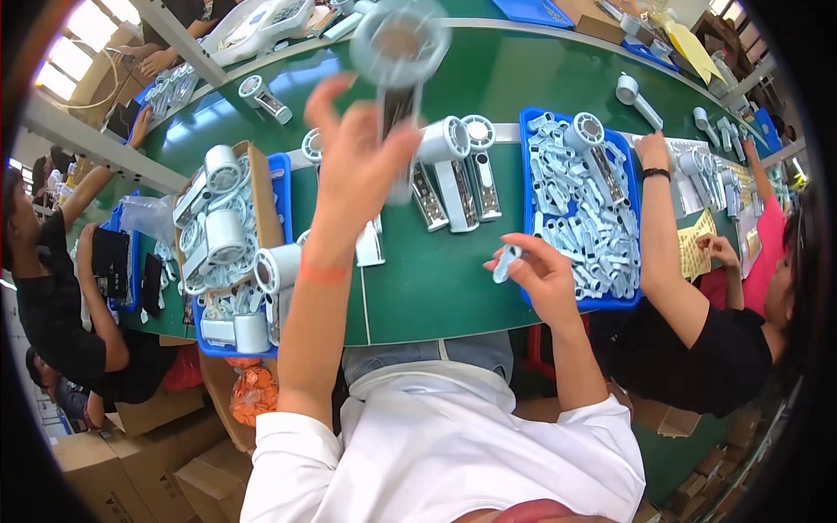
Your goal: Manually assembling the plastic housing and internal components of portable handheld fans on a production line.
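My left hand [362,152] is raised over the table with its thumb along the handle of a handheld fan housing [401,52]; both are smeared by motion. The housing is pale grey-blue, with a round head at the top and a dark opening down the handle. Between the thumb and fingers of my right hand [547,275] is a small pale-blue plastic piece [506,263], held just left of a blue tray [635,292]. Several similar fan housings [459,196] lie beyond my hands, their handles showing inner parts.
Small plastic pieces [558,174] fill the tray, with one fan housing [588,131] resting on them. At left, a cardboard box [261,187] of fan housings sits in a blue bin [283,166]. Co-workers sit on both sides; one's forearm [658,209] is close beside the right tray.
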Action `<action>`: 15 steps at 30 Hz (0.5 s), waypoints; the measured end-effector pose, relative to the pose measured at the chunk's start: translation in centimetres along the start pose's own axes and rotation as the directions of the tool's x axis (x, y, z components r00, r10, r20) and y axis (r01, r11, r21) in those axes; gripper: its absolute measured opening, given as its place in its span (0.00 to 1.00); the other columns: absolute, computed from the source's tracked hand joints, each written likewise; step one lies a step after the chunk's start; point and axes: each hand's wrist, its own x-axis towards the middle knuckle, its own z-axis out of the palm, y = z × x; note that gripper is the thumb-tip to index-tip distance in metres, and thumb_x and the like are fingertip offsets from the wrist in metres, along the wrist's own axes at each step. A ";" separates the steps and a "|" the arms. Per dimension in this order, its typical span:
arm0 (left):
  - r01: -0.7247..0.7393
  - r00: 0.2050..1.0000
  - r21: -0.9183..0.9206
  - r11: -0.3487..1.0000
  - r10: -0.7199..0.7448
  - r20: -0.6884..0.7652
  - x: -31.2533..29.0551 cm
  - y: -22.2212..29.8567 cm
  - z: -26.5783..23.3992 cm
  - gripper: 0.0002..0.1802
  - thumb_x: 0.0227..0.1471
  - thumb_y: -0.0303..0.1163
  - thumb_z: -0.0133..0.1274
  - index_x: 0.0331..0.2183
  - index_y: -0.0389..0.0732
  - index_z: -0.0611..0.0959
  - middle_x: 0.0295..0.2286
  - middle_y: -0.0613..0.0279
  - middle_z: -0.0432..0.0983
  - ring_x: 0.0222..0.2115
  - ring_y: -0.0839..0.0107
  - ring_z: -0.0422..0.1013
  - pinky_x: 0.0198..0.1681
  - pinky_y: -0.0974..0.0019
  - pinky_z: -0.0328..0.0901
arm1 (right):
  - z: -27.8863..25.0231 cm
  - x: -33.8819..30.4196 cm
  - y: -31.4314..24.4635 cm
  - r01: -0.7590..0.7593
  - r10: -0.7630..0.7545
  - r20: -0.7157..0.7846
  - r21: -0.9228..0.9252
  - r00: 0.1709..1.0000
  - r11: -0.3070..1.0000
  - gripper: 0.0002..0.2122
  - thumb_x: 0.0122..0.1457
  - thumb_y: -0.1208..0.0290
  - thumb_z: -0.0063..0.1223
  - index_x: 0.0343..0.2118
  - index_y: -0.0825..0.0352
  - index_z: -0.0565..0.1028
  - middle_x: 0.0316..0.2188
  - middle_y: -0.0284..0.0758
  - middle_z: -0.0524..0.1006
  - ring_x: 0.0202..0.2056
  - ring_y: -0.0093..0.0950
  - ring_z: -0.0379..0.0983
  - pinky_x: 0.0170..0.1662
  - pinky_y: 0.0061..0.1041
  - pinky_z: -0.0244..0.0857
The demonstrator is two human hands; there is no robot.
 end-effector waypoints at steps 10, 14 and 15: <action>0.534 0.839 -0.433 0.726 -0.517 0.170 -18.8 -3.4 3.2 0.35 0.34 0.30 0.66 0.44 0.37 0.64 0.36 0.63 0.67 0.33 0.77 0.67 0.36 0.73 0.64 | 5.2 -1.8 0.9 -0.162 0.162 0.016 -0.002 0.987 0.987 0.16 0.49 0.82 0.55 0.42 0.74 0.71 0.32 0.40 0.77 0.34 0.25 0.75 0.35 0.22 0.70; 0.487 0.866 -0.488 0.724 -0.471 0.166 -18.3 -4.1 3.8 0.38 0.31 0.34 0.69 0.44 0.37 0.66 0.38 0.62 0.69 0.34 0.77 0.67 0.36 0.73 0.64 | 5.8 -2.5 2.3 -0.180 0.177 -0.037 -0.097 0.984 0.979 0.15 0.50 0.81 0.56 0.42 0.75 0.72 0.32 0.38 0.77 0.33 0.22 0.74 0.36 0.20 0.69; 0.480 0.875 -0.425 0.767 -0.456 0.165 -18.1 -4.1 3.7 0.38 0.31 0.36 0.69 0.44 0.36 0.67 0.38 0.62 0.70 0.35 0.77 0.67 0.37 0.72 0.64 | 5.9 -2.6 2.5 -0.204 0.201 -0.043 -0.096 0.979 0.974 0.14 0.50 0.81 0.56 0.41 0.75 0.73 0.31 0.38 0.77 0.32 0.22 0.74 0.36 0.20 0.69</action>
